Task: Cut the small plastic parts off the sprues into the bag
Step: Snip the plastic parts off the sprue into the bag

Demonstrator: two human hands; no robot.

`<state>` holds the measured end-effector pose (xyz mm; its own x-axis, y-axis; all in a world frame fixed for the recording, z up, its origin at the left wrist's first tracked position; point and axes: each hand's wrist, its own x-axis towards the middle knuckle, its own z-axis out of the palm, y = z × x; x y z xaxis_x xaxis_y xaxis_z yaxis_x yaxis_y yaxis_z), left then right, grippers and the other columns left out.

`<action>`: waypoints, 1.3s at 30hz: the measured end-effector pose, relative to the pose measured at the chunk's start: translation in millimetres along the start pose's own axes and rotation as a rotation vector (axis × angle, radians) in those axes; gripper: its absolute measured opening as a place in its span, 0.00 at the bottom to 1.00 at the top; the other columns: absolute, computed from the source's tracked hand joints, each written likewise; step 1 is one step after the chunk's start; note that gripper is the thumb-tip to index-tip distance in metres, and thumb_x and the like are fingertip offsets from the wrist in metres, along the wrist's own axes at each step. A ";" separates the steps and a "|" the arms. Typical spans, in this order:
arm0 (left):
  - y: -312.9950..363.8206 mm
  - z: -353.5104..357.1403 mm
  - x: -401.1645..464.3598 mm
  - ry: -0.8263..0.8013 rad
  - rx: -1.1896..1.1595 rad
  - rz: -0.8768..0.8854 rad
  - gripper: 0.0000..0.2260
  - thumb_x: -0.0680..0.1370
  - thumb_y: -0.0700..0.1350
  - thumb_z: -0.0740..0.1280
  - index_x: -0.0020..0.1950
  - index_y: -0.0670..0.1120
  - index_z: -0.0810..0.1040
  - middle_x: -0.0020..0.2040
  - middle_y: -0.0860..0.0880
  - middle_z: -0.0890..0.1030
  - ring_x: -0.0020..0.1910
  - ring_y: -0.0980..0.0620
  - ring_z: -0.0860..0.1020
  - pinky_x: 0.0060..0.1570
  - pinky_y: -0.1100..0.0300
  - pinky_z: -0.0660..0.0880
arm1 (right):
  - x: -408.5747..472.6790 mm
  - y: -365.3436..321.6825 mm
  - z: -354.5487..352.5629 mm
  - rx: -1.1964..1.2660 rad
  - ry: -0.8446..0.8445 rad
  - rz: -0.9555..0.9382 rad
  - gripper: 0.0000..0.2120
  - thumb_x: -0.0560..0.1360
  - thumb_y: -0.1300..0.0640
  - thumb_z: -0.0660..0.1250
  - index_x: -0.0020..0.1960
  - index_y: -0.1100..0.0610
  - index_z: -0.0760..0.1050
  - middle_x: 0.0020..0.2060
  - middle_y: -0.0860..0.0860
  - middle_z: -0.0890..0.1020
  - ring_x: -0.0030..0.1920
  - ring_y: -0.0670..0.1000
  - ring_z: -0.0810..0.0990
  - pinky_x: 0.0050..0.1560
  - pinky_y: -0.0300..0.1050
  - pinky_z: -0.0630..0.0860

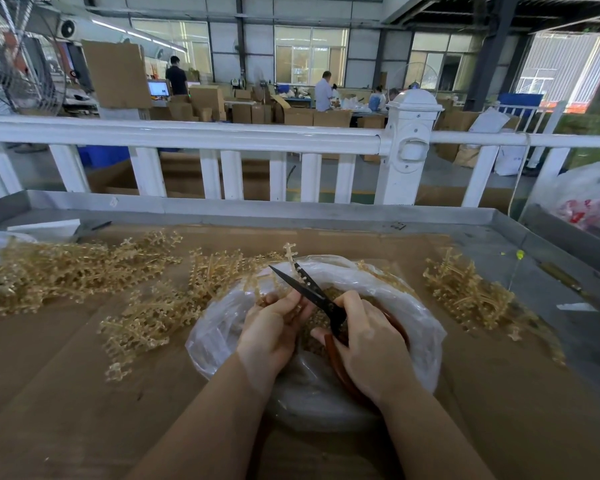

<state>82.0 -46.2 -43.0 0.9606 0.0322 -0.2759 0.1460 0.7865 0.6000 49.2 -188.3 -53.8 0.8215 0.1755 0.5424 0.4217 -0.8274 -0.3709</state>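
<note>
The right hand [364, 344] hides the scissors' [312, 292] handles, and the bag's [420, 327] cut pieces blur together.

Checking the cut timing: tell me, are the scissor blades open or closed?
Open: the scissors' two black blades spread in a V around the sprue.

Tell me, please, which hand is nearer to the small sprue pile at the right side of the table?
The right hand. It grips the scissors over the bag, on the side toward that pile; the left hand holds a sprue farther left.
</note>
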 end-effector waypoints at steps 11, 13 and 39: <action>0.8 -0.8 0.5 -0.016 0.028 -0.034 0.09 0.74 0.32 0.66 0.41 0.43 0.70 0.33 0.45 0.83 0.31 0.53 0.83 0.29 0.63 0.78 | 1.5 -1.7 -0.2 -0.068 -0.020 -0.015 0.20 0.74 0.40 0.65 0.55 0.55 0.71 0.42 0.49 0.79 0.42 0.49 0.78 0.41 0.40 0.75; 0.8 -2.7 0.7 -0.033 0.024 -0.036 0.07 0.74 0.32 0.66 0.43 0.42 0.71 0.34 0.45 0.83 0.32 0.53 0.83 0.31 0.63 0.79 | 1.2 -1.4 -0.3 -0.054 -0.005 -0.014 0.19 0.74 0.41 0.67 0.54 0.56 0.72 0.41 0.49 0.79 0.41 0.49 0.78 0.40 0.40 0.74; -0.3 0.4 -6.0 -0.022 -0.028 0.027 0.14 0.76 0.29 0.62 0.39 0.47 0.69 0.41 0.44 0.79 0.38 0.51 0.78 0.32 0.64 0.79 | -3.1 -4.6 -3.8 -0.016 -0.005 0.020 0.17 0.73 0.42 0.66 0.54 0.53 0.71 0.47 0.48 0.78 0.50 0.49 0.77 0.49 0.45 0.76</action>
<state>76.3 -46.8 -41.3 0.9693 0.0404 -0.2426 0.1131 0.8025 0.5858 43.3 -187.1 -51.0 0.8317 0.1613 0.5313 0.3987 -0.8395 -0.3693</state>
